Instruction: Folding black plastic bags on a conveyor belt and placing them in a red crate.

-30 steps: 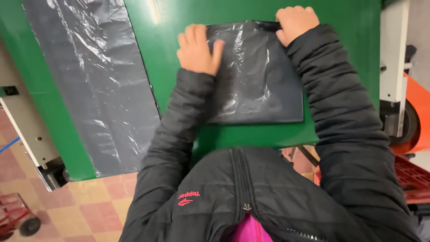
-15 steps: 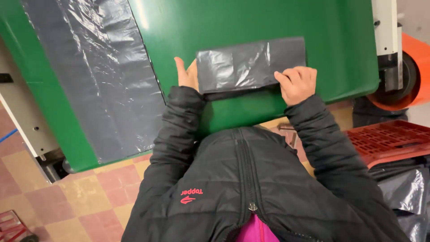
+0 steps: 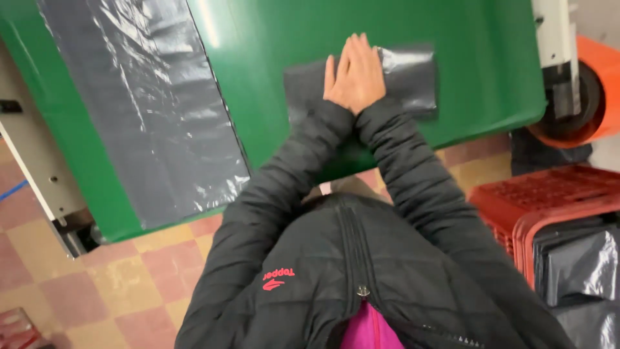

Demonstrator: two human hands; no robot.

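Currently both hands stacked flat, right hand [image 3: 361, 74] on top, left hand [image 3: 336, 71] mostly hidden beneath. Fingers [image 3: 355, 55] straight and together, gripping nothing, pressing the folded grey plastic bag [image 3: 407, 77] onto the green worktop [image 3: 478, 58]. Unfolded bag sheet [image 3: 148, 110] lies well left.

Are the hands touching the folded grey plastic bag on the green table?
Touching. The head view shows both hands laid flat together on the folded grey bag, with no gap.

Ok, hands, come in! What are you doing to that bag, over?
Both hands flat, stacked: left hand, right hand, no grip closed. Pressing the folded grey plastic bag onto the green table. Long grey plastic sheet lies apart, nothing blocking.
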